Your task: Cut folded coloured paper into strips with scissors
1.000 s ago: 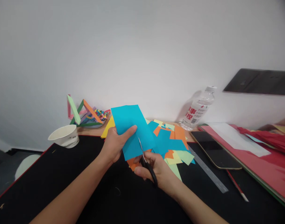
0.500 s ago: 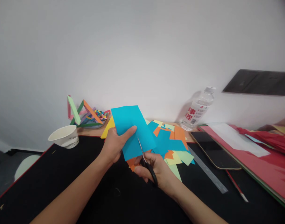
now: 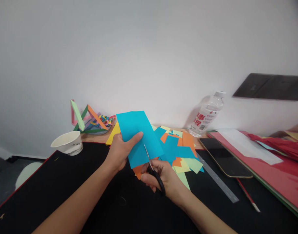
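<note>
A sheet of blue paper (image 3: 134,125) is held up above the black table by my left hand (image 3: 121,149), thumb on its face and the other fingers behind. My right hand (image 3: 161,177) is closed round the black handles of a pair of scissors (image 3: 158,182). One thin blade lies over the lower part of the sheet, pointing up and left toward my left thumb; the other blade is hidden behind the paper. Under and right of the sheet lies a pile of blue, orange and pale green paper pieces (image 3: 185,152).
A white paper bowl (image 3: 67,143) sits at the left edge, before folded paper-strip shapes (image 3: 78,115) and a dish of colourful scraps. On the right are a water bottle (image 3: 207,113), a phone (image 3: 224,157), a clear ruler (image 3: 218,178), a red pencil (image 3: 248,195) and red sheets (image 3: 292,182).
</note>
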A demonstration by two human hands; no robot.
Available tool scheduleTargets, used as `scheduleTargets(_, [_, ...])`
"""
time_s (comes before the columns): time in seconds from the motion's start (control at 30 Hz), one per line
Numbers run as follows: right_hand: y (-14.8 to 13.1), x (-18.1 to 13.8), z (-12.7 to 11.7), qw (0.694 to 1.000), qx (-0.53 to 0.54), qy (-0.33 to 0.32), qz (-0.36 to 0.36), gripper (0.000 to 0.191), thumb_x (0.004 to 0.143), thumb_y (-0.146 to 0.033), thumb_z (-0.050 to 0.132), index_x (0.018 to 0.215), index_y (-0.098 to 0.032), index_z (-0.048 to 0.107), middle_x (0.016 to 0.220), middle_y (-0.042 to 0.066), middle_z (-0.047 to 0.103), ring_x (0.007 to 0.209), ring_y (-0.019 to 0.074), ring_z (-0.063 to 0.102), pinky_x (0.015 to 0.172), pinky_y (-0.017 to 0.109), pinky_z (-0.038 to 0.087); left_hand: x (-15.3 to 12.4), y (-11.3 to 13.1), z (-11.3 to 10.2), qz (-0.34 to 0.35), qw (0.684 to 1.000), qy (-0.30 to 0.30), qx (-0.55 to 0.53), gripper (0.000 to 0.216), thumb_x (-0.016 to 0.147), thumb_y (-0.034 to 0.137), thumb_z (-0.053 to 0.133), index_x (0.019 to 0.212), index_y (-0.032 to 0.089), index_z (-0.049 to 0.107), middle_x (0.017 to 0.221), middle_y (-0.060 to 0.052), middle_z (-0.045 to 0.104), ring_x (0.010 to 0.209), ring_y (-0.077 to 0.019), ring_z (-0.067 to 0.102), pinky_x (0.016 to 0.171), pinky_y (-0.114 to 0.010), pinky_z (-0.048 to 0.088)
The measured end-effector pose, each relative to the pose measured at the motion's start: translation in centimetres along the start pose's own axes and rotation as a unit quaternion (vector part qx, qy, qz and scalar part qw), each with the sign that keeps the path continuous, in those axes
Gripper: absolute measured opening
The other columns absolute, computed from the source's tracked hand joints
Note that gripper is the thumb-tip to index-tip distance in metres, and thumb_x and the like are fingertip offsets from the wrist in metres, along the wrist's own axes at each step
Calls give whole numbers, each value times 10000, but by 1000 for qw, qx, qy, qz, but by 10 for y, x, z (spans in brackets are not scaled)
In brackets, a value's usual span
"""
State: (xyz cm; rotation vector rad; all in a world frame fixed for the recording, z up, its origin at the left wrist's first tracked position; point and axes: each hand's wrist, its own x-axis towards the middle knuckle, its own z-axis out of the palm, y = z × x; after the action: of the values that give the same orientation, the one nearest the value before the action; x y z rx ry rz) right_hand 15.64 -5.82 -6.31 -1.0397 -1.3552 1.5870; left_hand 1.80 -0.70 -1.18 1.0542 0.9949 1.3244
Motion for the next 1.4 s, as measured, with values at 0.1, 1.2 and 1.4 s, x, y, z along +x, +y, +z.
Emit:
scheduleTargets(0.1, [-1, 0, 0, 1000, -2, 2, 3, 477, 557, -548, 802, 694, -166, 552, 480, -64, 509, 374, 68, 421, 382, 200, 325, 0, 0, -1, -2, 1000, 3, 5, 258, 623, 327, 800, 678, 143, 628, 967, -104, 725, 847, -273, 670, 715, -404, 561])
scheduleTargets(1.2, [-4, 1, -2, 1000, -18, 4, -10, 492, 529, -577, 799, 612, -189, 508, 517, -47, 478, 466, 94, 385, 459, 235, 290, -1, -1, 0, -1, 999, -49, -8, 271, 662, 344, 782, 850, 159, 721, 890, -91, 745, 775, -238, 685, 689, -344, 570])
scheduleTargets(1.4, [-5, -1, -3, 999, -17, -34, 6, 473, 531, -505, 831, 576, -182, 489, 540, -57, 419, 495, 86, 329, 474, 236, 252, 3, 2, -2, 2, 999, 13, -42, 332, 630, 291, 814, 913, 162, 695, 932, -75, 743, 818, -235, 680, 728, -367, 575])
